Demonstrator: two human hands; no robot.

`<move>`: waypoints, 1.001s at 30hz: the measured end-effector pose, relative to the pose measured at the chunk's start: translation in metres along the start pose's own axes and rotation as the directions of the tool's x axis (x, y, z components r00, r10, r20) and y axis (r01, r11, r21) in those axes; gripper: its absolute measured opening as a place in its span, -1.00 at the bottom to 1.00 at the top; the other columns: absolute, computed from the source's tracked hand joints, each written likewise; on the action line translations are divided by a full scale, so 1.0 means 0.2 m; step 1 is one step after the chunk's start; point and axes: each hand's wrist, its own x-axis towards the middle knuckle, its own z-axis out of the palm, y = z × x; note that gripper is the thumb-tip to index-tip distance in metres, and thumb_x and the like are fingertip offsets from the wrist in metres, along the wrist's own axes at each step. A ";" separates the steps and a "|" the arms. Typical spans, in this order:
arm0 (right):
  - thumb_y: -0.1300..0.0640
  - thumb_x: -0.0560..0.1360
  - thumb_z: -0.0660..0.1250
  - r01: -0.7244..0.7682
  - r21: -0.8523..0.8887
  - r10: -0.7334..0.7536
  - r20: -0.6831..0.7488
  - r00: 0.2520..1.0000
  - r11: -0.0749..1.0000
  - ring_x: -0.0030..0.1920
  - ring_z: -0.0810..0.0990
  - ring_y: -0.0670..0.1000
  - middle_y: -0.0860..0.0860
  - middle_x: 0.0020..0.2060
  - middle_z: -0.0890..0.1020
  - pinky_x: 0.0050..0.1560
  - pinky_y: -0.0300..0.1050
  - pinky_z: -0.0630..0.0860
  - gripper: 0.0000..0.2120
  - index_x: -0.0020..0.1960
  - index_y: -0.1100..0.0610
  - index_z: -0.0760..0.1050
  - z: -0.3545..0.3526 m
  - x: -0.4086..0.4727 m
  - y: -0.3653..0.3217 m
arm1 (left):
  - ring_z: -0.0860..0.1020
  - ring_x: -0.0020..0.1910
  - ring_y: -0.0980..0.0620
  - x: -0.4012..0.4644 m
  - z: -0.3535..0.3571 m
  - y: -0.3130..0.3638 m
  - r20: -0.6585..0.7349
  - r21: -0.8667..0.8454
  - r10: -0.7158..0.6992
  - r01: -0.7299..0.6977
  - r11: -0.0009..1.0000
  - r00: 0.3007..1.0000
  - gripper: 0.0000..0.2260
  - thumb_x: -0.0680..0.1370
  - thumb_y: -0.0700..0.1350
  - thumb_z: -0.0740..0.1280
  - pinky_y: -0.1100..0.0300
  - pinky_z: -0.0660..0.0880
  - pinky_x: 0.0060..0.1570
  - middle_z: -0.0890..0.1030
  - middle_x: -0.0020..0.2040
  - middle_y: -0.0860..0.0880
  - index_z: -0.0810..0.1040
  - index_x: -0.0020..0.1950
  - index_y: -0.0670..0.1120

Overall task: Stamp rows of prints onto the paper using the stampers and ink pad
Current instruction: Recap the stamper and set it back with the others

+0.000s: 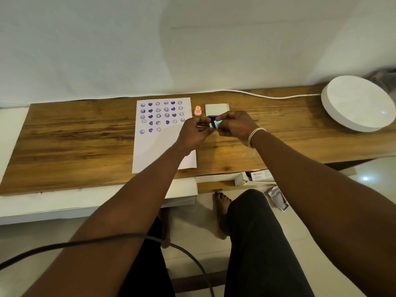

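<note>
A white sheet of paper [162,144] lies on the wooden table [75,133], with several rows of purple smiley and heart prints in its upper half. A pink stamper [197,110] stands upright just right of the paper. Beside it sits the ink pad [211,119], its white lid [216,108] open behind it and its purple pad mostly hidden by my fingers. My left hand [194,133] and my right hand [234,126] meet above the pad. Between them they pinch a small teal stamper [215,124].
A round white lamp-like disc [356,106] rests at the table's right end, its white cable [257,95] running along the back edge. White boxes [255,177] sit under the table's front edge. A dark cable [107,241] crosses my left forearm. My legs and foot are below.
</note>
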 end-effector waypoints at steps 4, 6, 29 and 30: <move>0.34 0.47 0.39 0.039 -0.088 -0.037 0.025 0.999 0.995 -0.04 0.69 0.14 0.21 -0.03 0.68 -0.01 -0.03 0.67 -0.84 0.02 0.19 0.63 0.03 -0.01 -0.03 | 0.64 0.12 -0.08 -0.02 -0.03 0.02 0.015 -0.052 -0.007 0.008 0.999 1.000 -0.66 0.46 -0.25 0.49 0.06 0.58 0.20 0.67 0.13 -0.15 0.60 0.23 -0.22; 0.33 0.47 0.40 0.050 -0.127 -0.047 0.025 0.999 0.991 -0.02 0.70 0.15 0.21 -0.01 0.68 0.02 0.00 0.67 -0.83 0.05 0.20 0.63 0.04 -0.01 -0.05 | 0.64 0.13 -0.08 -0.03 -0.05 0.02 0.019 -0.068 -0.005 0.007 0.998 1.000 -0.65 0.47 -0.25 0.48 0.08 0.58 0.20 0.67 0.14 -0.15 0.59 0.24 -0.22; 0.34 0.46 0.44 -0.044 -0.072 0.052 0.100 0.994 0.996 0.05 0.69 0.18 0.19 -0.03 0.67 0.03 -0.04 0.67 -0.87 0.00 0.28 0.64 0.08 0.06 -0.05 | 0.66 -0.05 0.17 -0.02 -0.08 -0.02 -0.057 -0.066 0.016 -0.020 0.998 0.998 -0.70 0.43 -0.24 0.52 0.38 0.57 -0.05 0.70 0.01 -0.04 0.67 0.15 -0.18; 0.32 0.45 0.46 -0.033 -0.118 0.043 0.081 0.996 0.992 0.05 0.69 0.19 0.20 -0.02 0.67 0.05 -0.01 0.67 -0.84 0.03 0.29 0.64 0.10 0.07 -0.04 | 0.66 -0.02 0.12 -0.02 -0.08 -0.03 -0.052 -0.043 0.018 -0.020 0.999 0.998 -0.67 0.41 -0.24 0.53 0.36 0.57 -0.04 0.70 0.04 -0.05 0.65 0.17 -0.18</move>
